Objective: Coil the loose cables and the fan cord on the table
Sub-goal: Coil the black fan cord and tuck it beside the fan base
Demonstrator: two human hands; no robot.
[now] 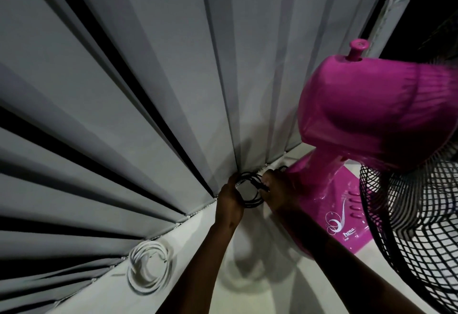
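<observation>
Fan cord (250,191): thin black flex, bunched in loops just left of the pink fan (347,120) base, by the curtain (124,115). Left hand (230,199) grips the loops; right hand (276,191) pinches the free end. Judged light, limp, springy; hold the bundle at its crossing. White cable (148,268), already coiled, lies well left of the fan on the table (198,239).

A dimly lit room in a home: a pink table fan (371,125) (black wire grille) stands on a white table (247,259) set against grey pleated curtains (124,90).
</observation>
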